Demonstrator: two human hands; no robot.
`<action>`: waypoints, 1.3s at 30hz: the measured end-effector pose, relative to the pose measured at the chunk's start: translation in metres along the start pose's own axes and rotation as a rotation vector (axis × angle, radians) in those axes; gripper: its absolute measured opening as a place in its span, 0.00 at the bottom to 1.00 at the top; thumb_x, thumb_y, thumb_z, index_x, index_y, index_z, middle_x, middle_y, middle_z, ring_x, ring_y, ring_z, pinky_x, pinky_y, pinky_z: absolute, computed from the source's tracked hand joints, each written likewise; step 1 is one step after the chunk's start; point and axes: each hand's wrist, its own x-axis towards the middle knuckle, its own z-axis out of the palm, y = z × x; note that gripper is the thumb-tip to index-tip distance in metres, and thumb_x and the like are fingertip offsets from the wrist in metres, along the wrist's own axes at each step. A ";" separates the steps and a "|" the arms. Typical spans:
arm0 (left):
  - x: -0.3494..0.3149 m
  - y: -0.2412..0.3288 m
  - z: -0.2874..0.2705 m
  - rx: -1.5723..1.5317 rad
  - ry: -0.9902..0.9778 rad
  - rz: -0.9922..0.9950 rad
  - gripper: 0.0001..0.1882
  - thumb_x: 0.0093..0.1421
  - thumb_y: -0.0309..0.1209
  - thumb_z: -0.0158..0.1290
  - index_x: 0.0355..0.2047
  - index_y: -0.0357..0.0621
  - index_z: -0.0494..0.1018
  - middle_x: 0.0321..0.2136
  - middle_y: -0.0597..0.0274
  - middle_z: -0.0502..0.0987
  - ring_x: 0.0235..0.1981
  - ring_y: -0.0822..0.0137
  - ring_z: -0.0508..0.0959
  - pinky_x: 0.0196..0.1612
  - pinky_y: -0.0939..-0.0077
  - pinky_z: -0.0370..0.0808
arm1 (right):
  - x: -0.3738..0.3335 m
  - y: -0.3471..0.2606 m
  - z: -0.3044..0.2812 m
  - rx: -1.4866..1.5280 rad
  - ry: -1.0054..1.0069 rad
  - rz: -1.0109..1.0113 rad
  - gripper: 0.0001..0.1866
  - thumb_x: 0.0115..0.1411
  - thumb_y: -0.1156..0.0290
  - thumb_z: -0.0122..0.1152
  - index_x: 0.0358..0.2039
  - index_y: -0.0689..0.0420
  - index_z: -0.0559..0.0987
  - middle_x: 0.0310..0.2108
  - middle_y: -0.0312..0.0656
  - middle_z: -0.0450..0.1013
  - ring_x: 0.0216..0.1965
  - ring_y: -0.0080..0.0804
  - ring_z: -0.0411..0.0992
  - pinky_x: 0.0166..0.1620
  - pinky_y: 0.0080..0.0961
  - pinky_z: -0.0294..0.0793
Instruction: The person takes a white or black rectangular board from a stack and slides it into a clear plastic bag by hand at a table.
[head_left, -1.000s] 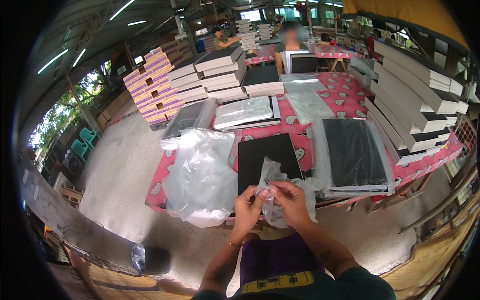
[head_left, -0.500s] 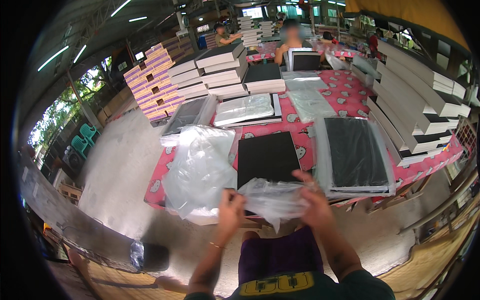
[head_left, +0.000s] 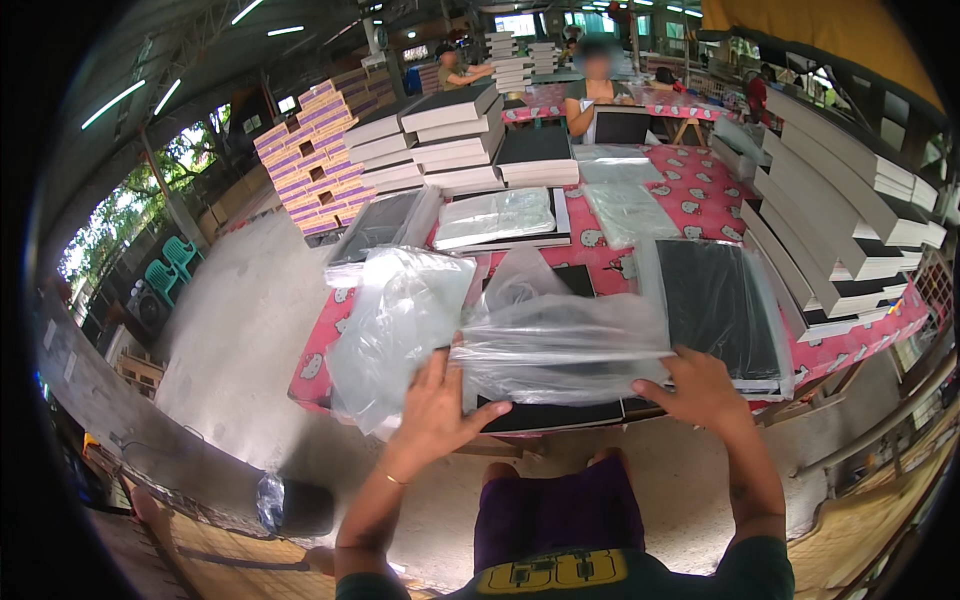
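A clear plastic bag [head_left: 560, 335] is spread crosswise over a black flat sheet or board [head_left: 550, 415] at the near edge of the table; the black shows above and below it. My left hand [head_left: 432, 405] lies at the bag's left end, fingers stretched and thumb pointing inward. At the right end, my right hand [head_left: 700, 388] has its fingers extended and thumb apart, touching the bag's edge. A heap of loose clear bags [head_left: 395, 320] lies beside my left hand. Beyond my right hand is a black panel in clear plastic [head_left: 710, 305].
The table has a pink patterned cloth [head_left: 690, 190]. Tall stacks of thick black-topped white blocks stand at right [head_left: 840, 220] and back left [head_left: 450, 140]. Folded clear bags [head_left: 495, 215] lie mid-table. A person [head_left: 597, 95] works across the table; boxes [head_left: 315, 160] are piled at left.
My hands have moved apart and slightly forward. The bag, bunched between them before, is now stretched wide across the black sheet. The person opposite has lowered their hands.
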 end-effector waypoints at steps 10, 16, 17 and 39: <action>-0.008 0.015 -0.006 -0.795 -0.686 0.131 0.16 0.51 0.30 0.61 0.40 0.42 0.75 0.30 0.54 0.78 0.26 0.62 0.79 0.32 0.72 0.73 | -0.019 0.017 0.034 1.837 -0.009 -0.024 0.18 0.60 0.56 0.58 0.35 0.60 0.79 0.40 0.42 0.74 0.38 0.34 0.74 0.39 0.39 0.72; -0.016 -0.006 -0.012 -1.778 -0.210 -0.380 0.17 0.60 0.37 0.54 0.44 0.38 0.73 0.34 0.47 0.77 0.30 0.57 0.79 0.31 0.69 0.75 | -0.014 0.020 0.045 1.440 -0.616 -0.270 0.12 0.58 0.62 0.61 0.37 0.57 0.78 0.37 0.41 0.75 0.39 0.36 0.75 0.45 0.41 0.75; -0.023 -0.006 -0.012 -1.985 -0.249 -0.743 0.18 0.61 0.38 0.54 0.45 0.38 0.73 0.34 0.47 0.77 0.31 0.56 0.79 0.32 0.68 0.75 | -0.015 0.024 0.052 1.496 -0.566 -0.383 0.11 0.58 0.62 0.61 0.37 0.56 0.78 0.36 0.41 0.75 0.40 0.38 0.75 0.46 0.44 0.75; -0.115 -0.004 0.082 -1.084 -0.011 -0.853 0.19 0.55 0.16 0.45 0.48 0.38 0.67 0.39 0.55 0.76 0.24 0.74 0.74 0.23 0.82 0.71 | -0.070 -0.013 0.167 1.081 0.120 0.563 0.25 0.61 0.75 0.50 0.60 0.58 0.66 0.37 0.43 0.74 0.36 0.28 0.71 0.40 0.25 0.71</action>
